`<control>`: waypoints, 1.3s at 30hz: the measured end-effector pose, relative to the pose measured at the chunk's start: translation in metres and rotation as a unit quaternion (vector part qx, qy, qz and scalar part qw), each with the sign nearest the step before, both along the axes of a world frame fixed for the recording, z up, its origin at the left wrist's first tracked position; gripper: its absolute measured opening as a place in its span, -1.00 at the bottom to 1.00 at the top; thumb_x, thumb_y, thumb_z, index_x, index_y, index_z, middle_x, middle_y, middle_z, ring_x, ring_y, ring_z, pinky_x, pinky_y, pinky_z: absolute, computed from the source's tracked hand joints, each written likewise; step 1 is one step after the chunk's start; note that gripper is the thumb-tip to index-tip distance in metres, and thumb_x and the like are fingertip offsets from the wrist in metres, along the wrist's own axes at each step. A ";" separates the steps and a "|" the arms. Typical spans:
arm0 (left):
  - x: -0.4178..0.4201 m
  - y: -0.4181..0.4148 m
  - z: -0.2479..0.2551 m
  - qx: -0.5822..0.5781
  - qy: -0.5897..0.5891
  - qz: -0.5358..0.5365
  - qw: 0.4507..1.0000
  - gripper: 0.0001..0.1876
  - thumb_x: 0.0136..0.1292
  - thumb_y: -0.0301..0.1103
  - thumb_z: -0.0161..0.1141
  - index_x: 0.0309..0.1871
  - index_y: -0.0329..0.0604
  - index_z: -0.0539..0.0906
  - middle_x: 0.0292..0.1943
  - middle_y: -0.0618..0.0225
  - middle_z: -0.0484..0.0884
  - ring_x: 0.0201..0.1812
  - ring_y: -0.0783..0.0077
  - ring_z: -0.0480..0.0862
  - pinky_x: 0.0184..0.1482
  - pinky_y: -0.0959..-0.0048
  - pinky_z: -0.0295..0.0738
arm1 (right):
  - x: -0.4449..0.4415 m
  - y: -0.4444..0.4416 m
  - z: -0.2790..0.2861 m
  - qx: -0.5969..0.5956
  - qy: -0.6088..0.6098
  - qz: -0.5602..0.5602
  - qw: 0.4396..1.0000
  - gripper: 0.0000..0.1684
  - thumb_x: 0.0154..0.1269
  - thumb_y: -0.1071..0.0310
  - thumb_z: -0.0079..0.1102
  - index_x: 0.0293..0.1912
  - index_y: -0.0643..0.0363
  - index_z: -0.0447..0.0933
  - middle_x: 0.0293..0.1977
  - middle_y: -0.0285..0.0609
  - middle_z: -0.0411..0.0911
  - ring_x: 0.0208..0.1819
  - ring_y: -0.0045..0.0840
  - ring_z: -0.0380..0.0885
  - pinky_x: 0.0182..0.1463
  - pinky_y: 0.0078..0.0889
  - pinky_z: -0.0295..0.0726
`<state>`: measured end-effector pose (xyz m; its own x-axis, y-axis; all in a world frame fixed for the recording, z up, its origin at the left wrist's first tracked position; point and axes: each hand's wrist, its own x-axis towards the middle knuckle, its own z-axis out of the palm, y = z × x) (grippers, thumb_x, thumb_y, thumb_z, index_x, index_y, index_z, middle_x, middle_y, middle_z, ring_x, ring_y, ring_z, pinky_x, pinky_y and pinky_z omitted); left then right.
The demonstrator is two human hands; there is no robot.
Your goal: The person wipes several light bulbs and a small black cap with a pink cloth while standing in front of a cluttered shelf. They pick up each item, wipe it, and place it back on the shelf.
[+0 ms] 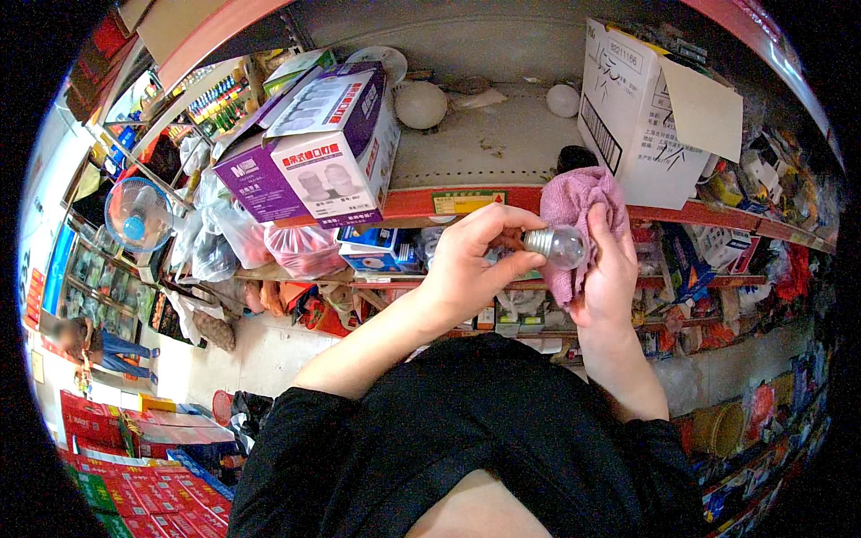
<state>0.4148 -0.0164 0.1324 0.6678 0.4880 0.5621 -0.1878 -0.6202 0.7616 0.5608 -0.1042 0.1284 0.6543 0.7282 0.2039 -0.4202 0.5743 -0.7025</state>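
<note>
A small clear glass light bulb [565, 247] with a metal screw base is pinched at its base between the thumb and fingers of my left hand [474, 259]. My right hand [609, 269] grips a crumpled pink cloth [584, 191], whose folds lie against the glass end of the bulb. Both hands are in front of the red shelf edge [403, 204]. Some fingers of my right hand are hidden behind the cloth.
On the shelf stand a purple and white lamp-holder box [329, 161], a large white globe bulb [421, 105], a smaller one [563, 101] and a white carton [619, 101]. Lower shelves hold bagged goods. A blue fan [138, 215] and a person [111, 346] are at the left.
</note>
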 end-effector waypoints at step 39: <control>0.006 0.005 -0.005 0.014 -0.024 -0.010 1.000 -0.63 0.17 -0.59 0.43 0.06 -0.24 0.64 -0.02 0.32 0.67 -0.01 0.47 0.69 0.06 0.46 0.62 | 0.012 -0.003 0.000 -0.032 -0.016 0.056 0.998 -0.47 0.33 0.35 0.39 0.23 0.19 0.45 0.02 -0.23 0.60 0.03 -0.53 0.60 0.17 -0.39 0.59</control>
